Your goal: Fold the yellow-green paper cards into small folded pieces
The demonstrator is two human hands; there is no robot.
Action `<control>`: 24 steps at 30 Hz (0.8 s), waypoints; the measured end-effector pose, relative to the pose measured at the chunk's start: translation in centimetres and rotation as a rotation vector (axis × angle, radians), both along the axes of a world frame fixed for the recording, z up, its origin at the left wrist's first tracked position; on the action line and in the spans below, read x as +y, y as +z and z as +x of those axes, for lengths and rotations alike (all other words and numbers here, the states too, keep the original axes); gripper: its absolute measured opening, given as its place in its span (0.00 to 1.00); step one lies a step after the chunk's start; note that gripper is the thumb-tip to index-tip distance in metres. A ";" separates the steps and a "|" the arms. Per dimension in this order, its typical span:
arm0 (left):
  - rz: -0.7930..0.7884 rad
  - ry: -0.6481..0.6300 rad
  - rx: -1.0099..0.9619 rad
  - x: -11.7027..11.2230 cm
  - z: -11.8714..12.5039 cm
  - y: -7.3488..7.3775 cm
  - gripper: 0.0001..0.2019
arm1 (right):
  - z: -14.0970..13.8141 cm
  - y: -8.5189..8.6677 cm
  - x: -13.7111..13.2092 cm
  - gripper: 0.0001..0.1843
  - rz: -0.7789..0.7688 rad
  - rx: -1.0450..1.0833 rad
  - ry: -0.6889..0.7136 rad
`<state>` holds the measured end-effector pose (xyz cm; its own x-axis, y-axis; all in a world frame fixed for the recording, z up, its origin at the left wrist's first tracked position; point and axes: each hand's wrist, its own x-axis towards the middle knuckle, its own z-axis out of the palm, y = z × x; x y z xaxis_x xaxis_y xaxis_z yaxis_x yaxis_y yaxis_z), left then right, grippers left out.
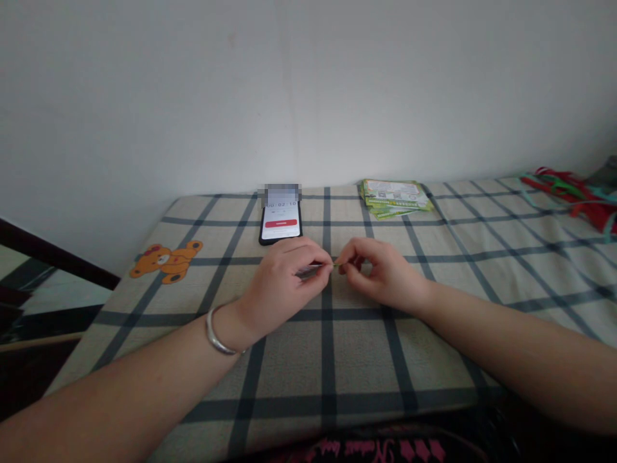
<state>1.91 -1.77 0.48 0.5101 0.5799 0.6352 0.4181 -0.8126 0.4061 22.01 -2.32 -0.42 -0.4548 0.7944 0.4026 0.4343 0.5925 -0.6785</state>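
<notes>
Well, L hand (282, 283) and R hand (380, 273) meet fingertip to fingertip over a beige cloth with dark grid lines (357, 360), both pinching, neither spread. Thin green strip (336, 264) sits right betw the two pinches, R thumb & index closed on it, its other end going into L fingertips. Small grey-silver bit (307, 272) shows inside L fingers, too small to tell what. Smooth silver bangle (216, 331) round L wrist. Just ahead of L knuckles, black smartphone (281, 222) lies w/ timer screen & red button, top of it blurred. Ahead of R hand, stack of green printed cards (395, 198). Far beyond R hand, tangle of red, green & teal ribbons (563, 199) at cloth's corner. Left of L hand, orange teddy-bear print (166, 260) on cloth; plain white wall (144, 96) behind all
</notes>
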 end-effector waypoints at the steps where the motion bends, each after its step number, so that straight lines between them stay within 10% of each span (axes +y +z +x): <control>1: -0.014 -0.004 -0.014 0.0 0.0 0.1 0.06 | 0.0 0.0 0.0 0.05 -0.018 0.017 0.008; 24: -0.226 0.004 -0.143 0.1 -0.3 -0.5 0.06 | 0.1 -0.1 0.4 0.02 -0.052 0.176 -0.016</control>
<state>1.65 -1.63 -0.05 0.4217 0.7171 0.5550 0.3465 -0.6930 0.6322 22.09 -1.91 -0.57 -0.3676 0.8230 0.4332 0.3151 0.5484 -0.7746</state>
